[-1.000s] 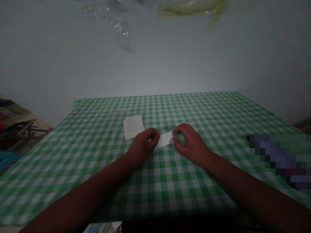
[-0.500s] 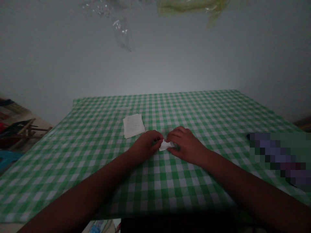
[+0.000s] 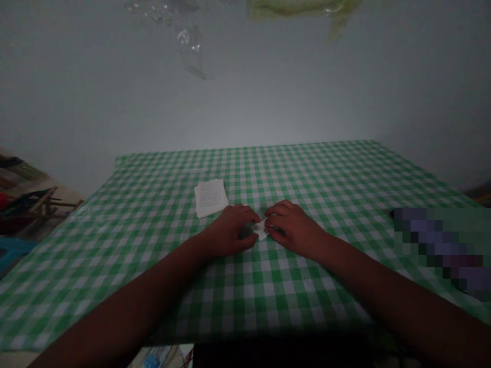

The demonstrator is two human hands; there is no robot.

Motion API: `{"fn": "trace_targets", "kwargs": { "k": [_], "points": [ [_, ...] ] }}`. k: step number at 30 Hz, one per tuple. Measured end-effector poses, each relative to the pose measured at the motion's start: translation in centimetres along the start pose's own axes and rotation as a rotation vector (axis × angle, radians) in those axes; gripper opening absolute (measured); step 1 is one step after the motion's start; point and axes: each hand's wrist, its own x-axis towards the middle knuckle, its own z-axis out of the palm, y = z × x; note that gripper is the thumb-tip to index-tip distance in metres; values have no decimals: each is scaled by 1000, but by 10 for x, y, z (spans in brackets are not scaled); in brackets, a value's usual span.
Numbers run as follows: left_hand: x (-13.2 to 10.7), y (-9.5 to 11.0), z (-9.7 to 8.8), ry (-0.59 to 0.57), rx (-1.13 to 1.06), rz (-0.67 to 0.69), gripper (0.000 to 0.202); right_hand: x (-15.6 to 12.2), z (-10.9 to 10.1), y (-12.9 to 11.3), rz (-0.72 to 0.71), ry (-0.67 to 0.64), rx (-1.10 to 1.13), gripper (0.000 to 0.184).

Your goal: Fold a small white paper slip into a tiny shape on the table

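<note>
A small folded piece of paper [image 3: 262, 233], white with faint print, is between my hands at the middle of the table. My left hand [image 3: 233, 230] is curved at its left side, fingertips on its upper edge and the thumb close to its lower left. From the right, my right hand [image 3: 293, 227] pinches the paper, with fingers bent over it and the thumb beneath. The fingers cover part of its right end. Just beyond my left hand lies a small stack of printed paper sheets [image 3: 210, 197], slightly fanned out.
A green and white checked tablecloth [image 3: 307, 174] covers the table up to the wall. At the right edge is a pixelated dark object [image 3: 441, 245]. Plastic bags [image 3: 190, 48] hang on the wall. A blue stool-like object [image 3: 15, 253] stands at lower left.
The paper between my fingers has shifted in shape and angle, and printed lines now show on it. My left thumb has moved away from the left fingers. The stack has stayed put.
</note>
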Motion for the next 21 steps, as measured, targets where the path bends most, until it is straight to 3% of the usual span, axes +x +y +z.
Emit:
{"fn": "trace_targets", "kwargs": {
  "k": [7, 12, 16, 21],
  "points": [
    [8, 4, 13, 44, 52, -81, 16, 1, 3, -3, 29, 37, -25, 13],
    [8, 5, 14, 177, 69, -206, 32, 0, 0, -12, 86, 137, -45, 17],
    [8, 3, 14, 188, 93, -266, 29, -1, -4, -18, 2, 66, -76, 16],
    [7, 0, 12, 138, 192, -256, 24, -3, -6, -18, 8, -48, -85, 26]
  ]
}}
